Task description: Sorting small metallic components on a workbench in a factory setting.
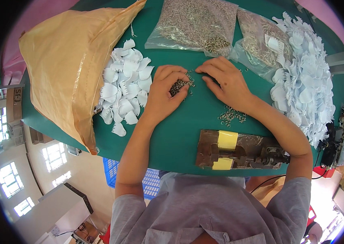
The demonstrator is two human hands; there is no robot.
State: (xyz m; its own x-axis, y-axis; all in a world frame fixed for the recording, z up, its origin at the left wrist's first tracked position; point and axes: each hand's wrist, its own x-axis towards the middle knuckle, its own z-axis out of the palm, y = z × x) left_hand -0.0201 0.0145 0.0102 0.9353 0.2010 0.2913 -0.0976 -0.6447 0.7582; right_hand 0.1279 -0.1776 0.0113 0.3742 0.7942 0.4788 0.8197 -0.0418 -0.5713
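My left hand point(164, 91) is cupped round a heap of small metal clips point(179, 86) on the green table, its fingers curled over their far side and its thumb along the near side. A few single clips lie loose just beyond its fingertips. To the right, apart from that heap, my right hand point(225, 81) rests palm down with its thumb and bent fingers spread and nothing visible in them. A smaller pile of the same clips point(232, 116) lies below my right wrist. Close to my body sits a brown metal fixture point(249, 149) with yellow tape, partly behind my right forearm.
White plastic toothed pieces point(125, 83) spill from a large tan sack point(62, 61) on the left. Two clear bags of metal parts point(196, 24) point(261, 36) lie at the back. Another tall heap of white pieces point(302, 81) stands right. A blue crate point(151, 183) is below the table edge.
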